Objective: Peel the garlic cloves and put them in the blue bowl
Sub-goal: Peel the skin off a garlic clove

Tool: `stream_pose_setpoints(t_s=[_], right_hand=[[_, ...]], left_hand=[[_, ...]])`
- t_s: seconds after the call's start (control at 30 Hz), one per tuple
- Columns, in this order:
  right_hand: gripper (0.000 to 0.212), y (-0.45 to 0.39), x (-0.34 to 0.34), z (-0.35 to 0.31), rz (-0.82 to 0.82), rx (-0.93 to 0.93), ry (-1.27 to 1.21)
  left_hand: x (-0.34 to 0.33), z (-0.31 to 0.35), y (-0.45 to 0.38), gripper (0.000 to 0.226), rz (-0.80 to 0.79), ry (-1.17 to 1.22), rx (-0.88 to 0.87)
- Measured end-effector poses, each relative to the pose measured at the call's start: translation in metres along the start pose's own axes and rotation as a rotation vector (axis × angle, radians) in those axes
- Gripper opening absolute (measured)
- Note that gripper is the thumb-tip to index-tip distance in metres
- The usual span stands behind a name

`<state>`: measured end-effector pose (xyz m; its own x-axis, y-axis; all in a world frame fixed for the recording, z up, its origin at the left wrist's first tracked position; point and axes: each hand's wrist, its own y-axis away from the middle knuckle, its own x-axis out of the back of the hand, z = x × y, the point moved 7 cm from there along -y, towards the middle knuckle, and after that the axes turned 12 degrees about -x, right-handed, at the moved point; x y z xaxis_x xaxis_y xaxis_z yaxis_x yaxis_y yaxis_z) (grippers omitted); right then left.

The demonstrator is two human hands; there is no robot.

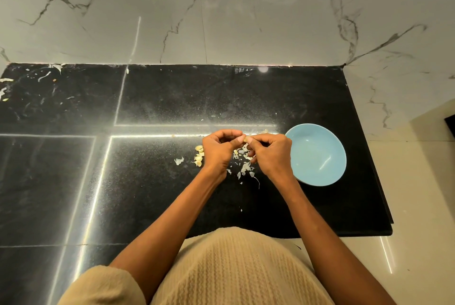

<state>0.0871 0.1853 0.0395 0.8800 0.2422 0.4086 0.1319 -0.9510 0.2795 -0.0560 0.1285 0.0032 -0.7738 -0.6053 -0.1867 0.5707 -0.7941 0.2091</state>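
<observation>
left hand (218, 149) + right hand (270, 152) both pinched one garlic clove (246, 139) at frame centre | blue bowl (317, 156) just right, looked empty | clove likely small, light, slippery; papery skin, grip at ends

Glossy black counter (172, 97) (bright light streaks across it), white veined marble wall (221, 9) behind, cream floor (423, 206) right.

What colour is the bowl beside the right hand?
Light blue; the bowl shows best in the head view.
</observation>
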Motion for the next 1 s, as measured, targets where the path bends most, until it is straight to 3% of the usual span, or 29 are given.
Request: stream_pose_setpoints(t_s=[0.17,0.3,0.47,0.63,0.77,1.0], right_hand=[[0.007,0.000,0.013,0.009,0.036,-0.106,-0.122],[0.004,-0.001,0.034,0.027,0.069,-0.241,-0.336],[0.006,-0.002,0.065,0.050,0.124,-0.350,-0.399],[0.013,-0.007,0.099,0.069,0.291,-0.360,-0.179],[0.018,-0.010,0.104,0.076,0.292,-0.356,0.038],[0.026,-0.011,0.096,0.070,0.296,-0.284,0.044]], left_hand=[[-0.014,0.003,0.002,0.018,-0.033,-0.009,-0.033],[-0.036,0.003,0.009,0.021,-0.138,-0.086,-0.091],[-0.069,0.002,0.017,0.023,-0.319,-0.241,-0.194],[-0.086,-0.005,0.027,0.034,-0.394,-0.453,-0.302],[-0.092,-0.015,0.034,0.047,-0.513,-0.550,-0.282],[-0.090,-0.015,0.040,0.053,-0.593,-0.616,-0.297]])
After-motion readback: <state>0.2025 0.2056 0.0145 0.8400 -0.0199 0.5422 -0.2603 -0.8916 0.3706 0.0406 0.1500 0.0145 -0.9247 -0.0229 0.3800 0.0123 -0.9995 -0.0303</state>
